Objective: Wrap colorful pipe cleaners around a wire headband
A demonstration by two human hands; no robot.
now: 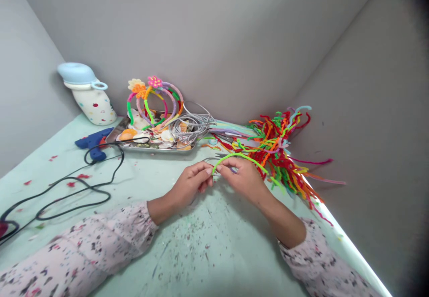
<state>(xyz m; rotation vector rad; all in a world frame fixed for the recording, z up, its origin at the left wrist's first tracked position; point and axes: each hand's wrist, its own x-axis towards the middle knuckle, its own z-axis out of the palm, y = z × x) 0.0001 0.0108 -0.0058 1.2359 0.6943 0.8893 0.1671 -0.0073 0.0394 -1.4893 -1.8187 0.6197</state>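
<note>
A lime-green pipe cleaner (250,157) arcs over my right hand, its far end reaching toward the bundle of pipe cleaners. My left hand (191,181) pinches its near end between thumb and fingertips. Close beside, the thumb and fingers of my right hand (244,178) are closed on the same end. A thin grey strand shows just behind the fingertips; whether it is held I cannot tell. Beyond the hands, dark pointed tips (221,155), perhaps of scissors, lie on the table.
Many-coloured pipe cleaners (284,154) are heaped at right, over the table edge. A metal tray (157,148) holds scraps, grey wire hoops (192,125) and fuzzy headbands (174,94) with flowers. To its left are a blue glue gun (95,143), its black cord (80,187) and a bottle (94,102).
</note>
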